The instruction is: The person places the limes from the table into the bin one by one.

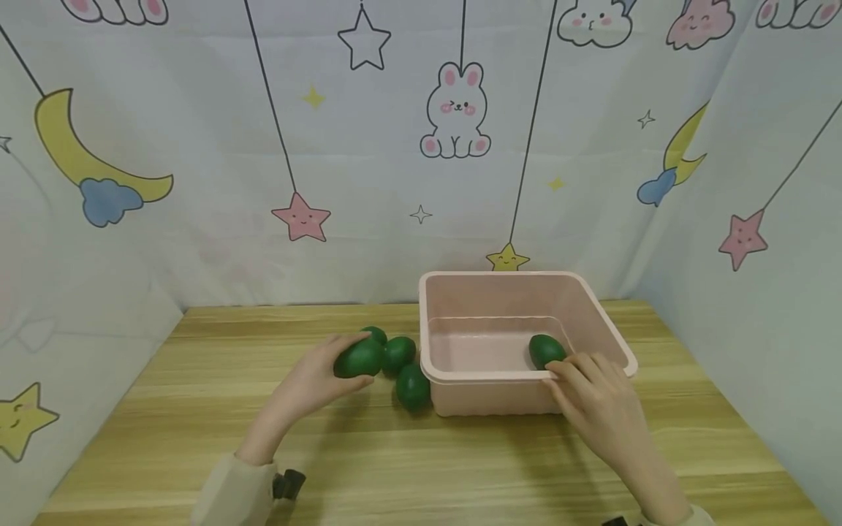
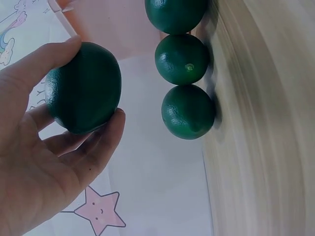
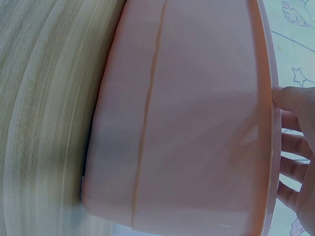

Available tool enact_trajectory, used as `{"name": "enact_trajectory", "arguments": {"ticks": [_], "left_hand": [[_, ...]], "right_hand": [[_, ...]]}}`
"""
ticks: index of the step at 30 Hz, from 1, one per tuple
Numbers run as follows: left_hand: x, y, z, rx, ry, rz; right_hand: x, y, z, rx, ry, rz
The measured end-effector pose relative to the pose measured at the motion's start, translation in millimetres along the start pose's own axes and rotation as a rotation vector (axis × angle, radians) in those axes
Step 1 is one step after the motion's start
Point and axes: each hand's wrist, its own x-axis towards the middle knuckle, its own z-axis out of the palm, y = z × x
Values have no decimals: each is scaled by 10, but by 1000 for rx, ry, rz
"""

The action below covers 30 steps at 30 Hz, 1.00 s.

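My left hand [image 1: 322, 372] holds a dark green, smooth oval fruit [image 2: 86, 88] between thumb and fingers, above the wooden table. Beside it, several similar green fruits [image 1: 413, 387] sit close together against the left side of a pink plastic bin [image 1: 500, 398]. In the left wrist view, one of these fruits [image 2: 181, 59] shows a pale stem scar. My right hand [image 1: 601, 405] grips the bin's near rim [image 3: 275, 147], thumb outside and fingers reaching over the edge. Inside the bin, one green fruit [image 1: 546, 351] lies near those fingers, partly hidden by them.
The wood-grain table [image 1: 421, 467] runs back to a white curtain [image 1: 381, 161] printed with stars, moons and bunnies, which also hangs at both sides. The bin stands right of the table's middle, towards the back. A small black piece [image 1: 288, 483] sits at the left sleeve.
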Motion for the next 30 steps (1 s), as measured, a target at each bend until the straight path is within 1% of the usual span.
{"name": "enact_trajectory", "arguments": {"ticks": [8, 15, 24, 30], "left_hand": [[22, 56, -31, -4, 19, 16], [62, 138, -73, 13, 53, 62], [118, 212, -120, 13, 42, 73], [163, 253, -134, 21, 39, 78]], "right_hand": [[-14, 9, 3, -7, -26, 8], [-20, 11, 7, -9, -23, 6], [-27, 8, 3, -16, -41, 19], [-11, 0, -4, -16, -33, 20]]}}
